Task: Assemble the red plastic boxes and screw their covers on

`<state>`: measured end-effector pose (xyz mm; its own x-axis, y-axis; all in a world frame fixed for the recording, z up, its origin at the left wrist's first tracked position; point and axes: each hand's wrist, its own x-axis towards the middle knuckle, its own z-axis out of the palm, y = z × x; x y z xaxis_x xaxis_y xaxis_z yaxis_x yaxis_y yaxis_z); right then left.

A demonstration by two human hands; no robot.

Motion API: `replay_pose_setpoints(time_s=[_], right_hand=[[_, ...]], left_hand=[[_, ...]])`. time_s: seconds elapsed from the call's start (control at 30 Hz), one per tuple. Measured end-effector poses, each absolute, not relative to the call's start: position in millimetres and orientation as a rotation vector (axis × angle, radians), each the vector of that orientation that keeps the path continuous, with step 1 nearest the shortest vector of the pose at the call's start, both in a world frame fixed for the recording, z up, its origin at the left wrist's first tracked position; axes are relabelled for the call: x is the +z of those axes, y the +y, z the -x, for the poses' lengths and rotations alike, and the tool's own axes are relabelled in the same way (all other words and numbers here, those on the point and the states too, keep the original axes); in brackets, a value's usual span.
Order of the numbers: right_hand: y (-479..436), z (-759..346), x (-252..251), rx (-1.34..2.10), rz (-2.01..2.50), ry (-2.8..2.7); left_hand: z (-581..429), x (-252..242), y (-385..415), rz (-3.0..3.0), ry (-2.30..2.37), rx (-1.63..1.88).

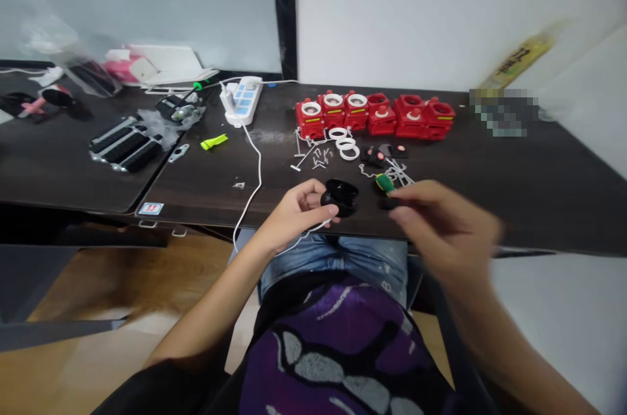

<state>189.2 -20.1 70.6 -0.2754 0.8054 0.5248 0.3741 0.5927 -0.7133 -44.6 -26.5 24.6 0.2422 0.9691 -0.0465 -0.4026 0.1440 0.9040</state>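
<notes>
My left hand is closed around a small black earbud case just above the desk's front edge. The case's rounded lid stands raised, and a white cable runs from beneath my fingers. To the right, my right hand is blurred, its thumb and forefinger pinched at a small black piece whose kind I cannot make out. Just beyond those fingertips is a green and yellow item with a thin cord. Several white rings, small screws and black parts lie beyond both hands.
Red box-shaped housings line the back of the dark desk. A white power strip stands left of them, its cable trailing forward. Farther left are black ribbed pedals and a yellow-green piece. A yellow packet leans at right.
</notes>
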Motion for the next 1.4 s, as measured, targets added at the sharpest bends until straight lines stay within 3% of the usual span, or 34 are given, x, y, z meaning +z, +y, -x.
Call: replay_pose_setpoints(time_s=[0.67,1.07,1.4], right_hand=[[-22,-166,8,0.666,0.737,-1.916],[-9,-167,-17,1.151,0.952,-1.797],[-4,-164,-23,0.984,0.885,-2.1]], left_hand=[[41,22,-29,-1.029,0.856,1.167],[45,19,-21,-0.852,0.908,1.217],[118,28,4,-0.883,1.175,1.611]])
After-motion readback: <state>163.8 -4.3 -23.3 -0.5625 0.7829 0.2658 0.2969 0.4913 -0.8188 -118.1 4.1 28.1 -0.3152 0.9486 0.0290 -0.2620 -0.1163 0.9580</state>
